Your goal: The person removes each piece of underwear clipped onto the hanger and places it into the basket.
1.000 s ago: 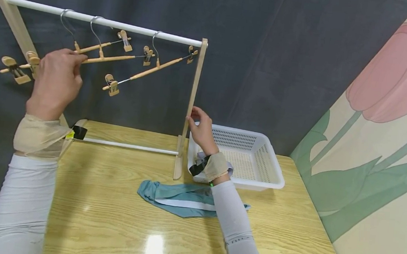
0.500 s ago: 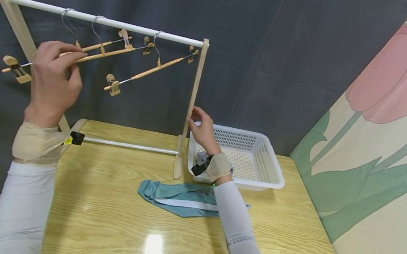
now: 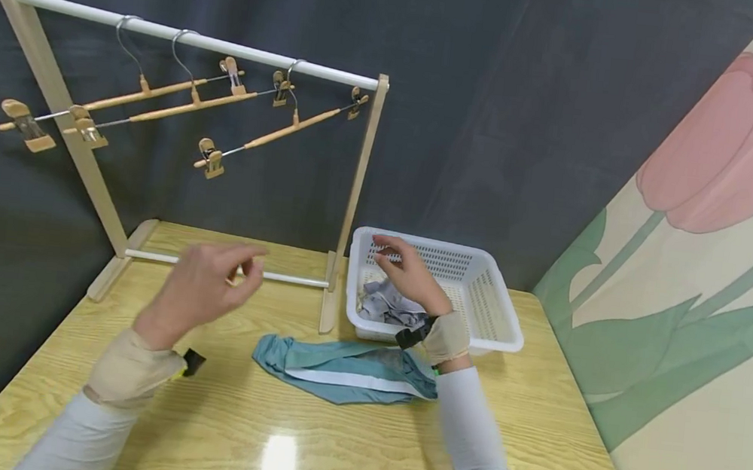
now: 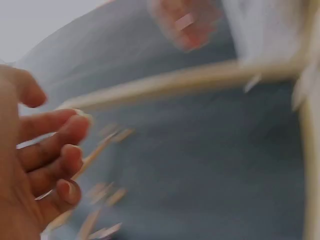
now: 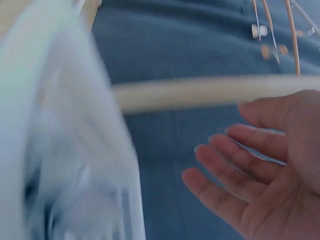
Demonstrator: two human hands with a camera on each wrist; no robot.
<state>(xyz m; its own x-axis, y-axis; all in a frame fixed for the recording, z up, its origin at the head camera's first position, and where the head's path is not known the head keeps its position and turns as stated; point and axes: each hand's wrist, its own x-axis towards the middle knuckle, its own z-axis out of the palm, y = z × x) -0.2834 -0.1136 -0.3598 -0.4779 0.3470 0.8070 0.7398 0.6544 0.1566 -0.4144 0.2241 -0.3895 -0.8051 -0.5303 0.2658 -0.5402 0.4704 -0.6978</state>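
Note:
My left hand (image 3: 204, 286) is in the air over the table, left of the folded teal garment (image 3: 334, 394), its fingers loosely bent around nothing. My right hand (image 3: 410, 272) hovers over the white basket (image 3: 508, 308), holding nothing, with relaxed fingers in the right wrist view. Crumpled grey cloth (image 3: 383, 304) lies in the basket's left part, partly covered by that hand. Three clip hangers hang on the rack's white rail (image 3: 231, 47): a rear-left hanger (image 3: 120, 99), a middle hanger (image 3: 170, 113) and a right hanger (image 3: 284, 133).
The rack's right post (image 3: 359, 180) stands close beside the basket. Its lower bar (image 3: 290, 280) runs just above the wooden table (image 3: 214, 431). A dark curtain (image 3: 469, 123) hangs behind, and a tulip-patterned panel (image 3: 701, 259) borders the right side.
My left hand has let go of the middle hanger and come down to the right. My right hand has left the rack's post and moved right and down over the basket.

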